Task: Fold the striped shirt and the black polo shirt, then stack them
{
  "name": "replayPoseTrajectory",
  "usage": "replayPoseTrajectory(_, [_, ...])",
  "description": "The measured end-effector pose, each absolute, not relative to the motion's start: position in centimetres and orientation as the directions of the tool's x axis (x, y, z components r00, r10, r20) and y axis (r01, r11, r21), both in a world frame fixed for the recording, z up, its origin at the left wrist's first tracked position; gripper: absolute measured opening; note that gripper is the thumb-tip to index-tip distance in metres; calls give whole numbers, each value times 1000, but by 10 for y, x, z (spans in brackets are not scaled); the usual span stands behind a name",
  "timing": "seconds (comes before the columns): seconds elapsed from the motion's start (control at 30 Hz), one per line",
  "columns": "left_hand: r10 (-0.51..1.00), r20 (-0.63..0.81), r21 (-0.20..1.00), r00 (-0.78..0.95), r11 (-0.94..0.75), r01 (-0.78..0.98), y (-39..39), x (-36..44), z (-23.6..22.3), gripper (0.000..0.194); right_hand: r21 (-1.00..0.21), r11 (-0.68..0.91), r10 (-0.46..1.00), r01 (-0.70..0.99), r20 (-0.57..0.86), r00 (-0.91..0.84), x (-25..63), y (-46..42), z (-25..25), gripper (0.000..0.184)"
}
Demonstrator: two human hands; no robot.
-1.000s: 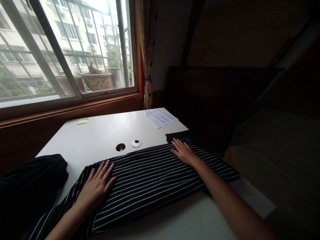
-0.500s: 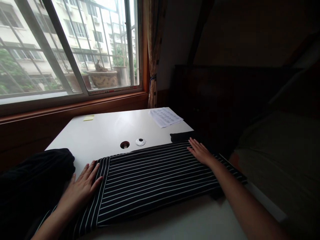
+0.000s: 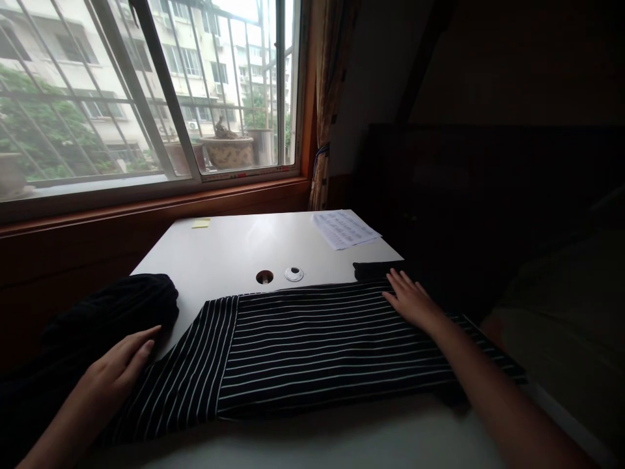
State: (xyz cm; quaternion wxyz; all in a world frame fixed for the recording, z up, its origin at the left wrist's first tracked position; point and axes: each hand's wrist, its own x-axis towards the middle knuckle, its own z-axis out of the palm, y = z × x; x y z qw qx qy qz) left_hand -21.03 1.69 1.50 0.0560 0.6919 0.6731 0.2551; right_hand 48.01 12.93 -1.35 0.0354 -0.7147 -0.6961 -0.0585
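Observation:
A black garment with thin white stripes [image 3: 312, 348] lies spread across the white table [image 3: 229, 251], its left section [image 3: 195, 365] slanting down towards me. My right hand [image 3: 415, 305] rests flat with spread fingers on the garment's far right part. At the left, my left hand [image 3: 114, 368] is beside the slanting section, index finger and thumb stretched out and slightly apart; its other fingers are mostly hidden. A bunched dark cloth [image 3: 131, 303] lies just beyond that hand. Some plain black fabric [image 3: 374, 270] shows past the garment's far right edge.
Printed papers [image 3: 346, 229] lie at the table's back right and a yellow sticky note [image 3: 200, 223] at its back left. Behind the garment are a round hole [image 3: 264, 277] and a white ring-shaped cap [image 3: 293, 274]. A window and curtain [image 3: 319, 172] stand behind the table.
My left hand has moved off the garment's left panel, down and left towards its slanting end. My right hand stays flat on the fabric. The view has turned slightly left.

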Motion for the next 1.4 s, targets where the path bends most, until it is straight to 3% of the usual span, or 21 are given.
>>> replayPoseTrajectory(0.2, [960,245,502,-137,-4,865,-33,-214,-3,49,-21,308,927,951,231,-295,379,118,7,61])
replayPoseTrajectory(0.5, [924,371,469,-96,-98,878,-46,-191,-20,48,-203,729,684,654,160,-712,206,83,28,60])
replayPoseTrajectory(0.63, [912,353,535,-210,-12,845,-52,-188,-9,55,-294,815,554,500,141,-820,165,72,19,59])
replayPoseTrajectory(0.87, [891,352,553,-285,48,832,-59,-186,2,35,-409,793,518,451,65,-853,158,67,2,61])
replayPoseTrajectory(1.0, [930,309,454,-199,40,890,-55,-191,-13,34,-417,787,521,455,53,-852,160,68,4,62])
replayPoseTrajectory(1.2, [924,383,118,16,-66,991,-42,-168,-1,44,-408,793,517,452,58,-854,159,70,8,64])
replayPoseTrajectory(1.4, [923,268,26,278,-296,955,6,-130,23,45,-359,760,606,542,88,-791,173,96,15,61])
